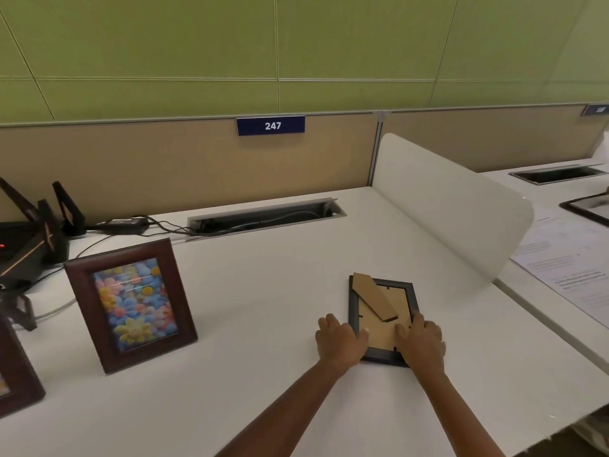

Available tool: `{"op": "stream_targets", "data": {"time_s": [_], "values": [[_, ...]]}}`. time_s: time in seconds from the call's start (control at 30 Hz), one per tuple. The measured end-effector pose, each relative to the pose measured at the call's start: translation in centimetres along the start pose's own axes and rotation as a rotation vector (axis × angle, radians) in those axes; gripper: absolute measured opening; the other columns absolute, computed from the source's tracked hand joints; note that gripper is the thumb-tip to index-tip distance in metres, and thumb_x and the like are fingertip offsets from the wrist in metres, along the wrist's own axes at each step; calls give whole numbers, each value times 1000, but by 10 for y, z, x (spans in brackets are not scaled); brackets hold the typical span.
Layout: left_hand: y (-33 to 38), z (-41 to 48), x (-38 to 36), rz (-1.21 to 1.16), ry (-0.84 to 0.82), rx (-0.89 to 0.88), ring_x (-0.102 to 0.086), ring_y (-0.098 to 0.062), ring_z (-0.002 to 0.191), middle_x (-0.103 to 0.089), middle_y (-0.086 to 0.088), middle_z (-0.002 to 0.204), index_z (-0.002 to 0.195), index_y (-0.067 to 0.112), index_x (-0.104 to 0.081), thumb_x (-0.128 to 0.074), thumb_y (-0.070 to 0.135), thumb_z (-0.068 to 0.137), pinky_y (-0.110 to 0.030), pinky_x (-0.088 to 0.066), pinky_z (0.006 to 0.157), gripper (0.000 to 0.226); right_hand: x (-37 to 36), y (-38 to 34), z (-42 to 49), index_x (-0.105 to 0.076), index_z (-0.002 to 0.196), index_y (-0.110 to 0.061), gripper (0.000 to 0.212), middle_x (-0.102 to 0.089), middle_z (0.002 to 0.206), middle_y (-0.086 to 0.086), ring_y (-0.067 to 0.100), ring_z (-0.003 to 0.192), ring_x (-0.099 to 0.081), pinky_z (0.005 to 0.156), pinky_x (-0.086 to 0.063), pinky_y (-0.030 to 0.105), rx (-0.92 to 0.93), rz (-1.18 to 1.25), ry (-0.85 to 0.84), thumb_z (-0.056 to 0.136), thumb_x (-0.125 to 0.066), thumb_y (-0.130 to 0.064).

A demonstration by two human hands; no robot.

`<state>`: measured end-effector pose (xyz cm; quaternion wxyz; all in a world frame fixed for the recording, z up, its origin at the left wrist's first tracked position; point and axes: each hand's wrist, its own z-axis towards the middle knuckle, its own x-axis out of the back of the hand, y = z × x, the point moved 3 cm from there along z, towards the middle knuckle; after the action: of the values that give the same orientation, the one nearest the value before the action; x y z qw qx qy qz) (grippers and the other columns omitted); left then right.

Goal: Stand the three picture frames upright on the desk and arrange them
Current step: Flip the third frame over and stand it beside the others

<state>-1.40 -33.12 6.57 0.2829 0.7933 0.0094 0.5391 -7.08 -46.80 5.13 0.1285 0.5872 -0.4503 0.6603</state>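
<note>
A black picture frame (382,301) lies face down on the white desk (263,291), its brown cardboard back and fold-out stand facing up. My left hand (339,341) grips its lower left edge and my right hand (421,341) grips its lower right edge. A dark wooden frame (131,305) with a colourful flower picture stands upright at the left. A second wooden frame (16,371) stands at the far left edge, mostly cut off by the view.
A black router with antennas (29,232), a power adapter (125,224) and cables sit at the back left. A cable slot (267,214) is cut into the desk's rear. A white divider (451,206) borders the right side; papers (566,262) lie beyond it.
</note>
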Motion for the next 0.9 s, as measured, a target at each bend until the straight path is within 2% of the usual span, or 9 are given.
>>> {"op": "stream_targets", "data": {"time_s": [0.13,0.3,0.37,0.43,0.5,0.53,0.6,0.73,0.9], "values": [[4,7,1,-210,-91,138,-33,-28,127,-39,-15,136,124,3,-47,-44,24,90,-32,-37,102,40,5,-7,3,-36,130,-1,45,-44,125,32,43,116,-42,98,-37,48,-71,188,-10,92,-41,-24],[3,10,-8,-469,-178,262,-41,-27,122,-42,-15,131,125,5,-42,-50,14,88,-30,-42,93,39,19,-3,21,-43,122,-3,37,-49,123,24,40,118,-40,100,-33,46,-189,387,-55,93,-38,-25],[1,11,-13,-693,-200,275,-48,-23,104,-47,-15,112,111,6,-44,-52,11,87,-26,-45,75,26,25,-2,25,-52,103,-5,25,-55,100,18,35,104,-47,87,-37,41,-146,471,-59,92,-37,-21],[-1,11,-9,-904,-191,283,-48,-20,92,-46,-12,99,105,1,-43,-51,9,89,-24,-47,66,19,32,-4,27,-51,83,-2,22,-52,83,18,32,85,-47,72,-34,35,-111,506,-92,91,-33,-12],[-2,11,3,-1061,-167,255,-50,-17,83,-47,-9,87,95,1,-48,-48,6,91,-22,-51,63,6,39,-7,31,-57,92,7,30,-57,97,27,37,89,-52,73,-38,35,-102,517,-116,89,-30,-4],[-2,10,13,-1129,-157,232,-51,-16,79,-47,-8,83,86,2,-49,-47,4,91,-19,-52,59,6,43,-8,31,-58,105,5,34,-58,106,26,37,94,-53,75,-42,36,-106,556,-132,90,-27,-2],[-3,7,34,-1263,-142,220,-50,-17,74,-47,-9,79,79,1,-49,-46,-1,90,-18,-52,50,12,55,-12,27,-51,118,0,40,-56,106,23,34,93,-53,69,-46,37,-119,697,-211,91,-21,1],[-10,0,71,-1486,-138,248,-52,-22,69,-49,-14,78,84,-6,-50,-45,-6,90,-20,-52,41,8,75,-25,20,-52,116,4,44,-55,104,24,33,88,-56,84,-47,38,15,914,-284,86,-21,15],[-24,-6,103,-1553,-126,269,-58,-21,53,-51,-16,72,70,-2,-49,-45,-2,90,-17,-48,34,20,69,-44,18,-61,106,-9,33,-60,112,19,29,98,-58,82,-45,30,318,736,-201,82,-50,11]]}}
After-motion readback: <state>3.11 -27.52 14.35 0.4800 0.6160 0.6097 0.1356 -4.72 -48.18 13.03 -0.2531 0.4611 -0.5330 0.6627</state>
